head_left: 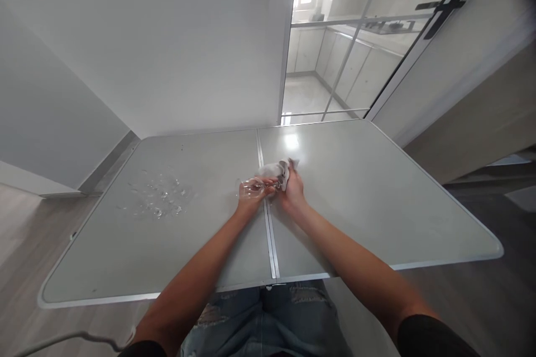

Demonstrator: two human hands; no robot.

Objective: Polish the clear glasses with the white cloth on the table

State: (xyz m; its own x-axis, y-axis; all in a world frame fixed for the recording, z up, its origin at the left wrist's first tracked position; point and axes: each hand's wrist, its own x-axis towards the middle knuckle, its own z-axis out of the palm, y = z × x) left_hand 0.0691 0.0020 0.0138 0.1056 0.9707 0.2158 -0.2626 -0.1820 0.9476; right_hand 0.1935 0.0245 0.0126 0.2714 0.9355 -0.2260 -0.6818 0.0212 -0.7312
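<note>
Over the table's middle seam, my left hand (250, 194) is closed around a clear, see-through cup-like piece (251, 188), whose exact kind I cannot make out. My right hand (293, 189) is wrapped about a crumpled white cloth (273, 169), which reaches across toward the left fingers. The two hands are close together, and the cloth lies against one end of the clear piece. Part of the cloth and the inner fingers are hidden.
The pale folding table (352, 206) has a metal rim and a centre seam. On its left half lies a patch of shiny clear bits or wet drops (161, 198). A wall borders its far edge. A glass door (335, 67) stands behind, and a cable (84, 336) runs at lower left.
</note>
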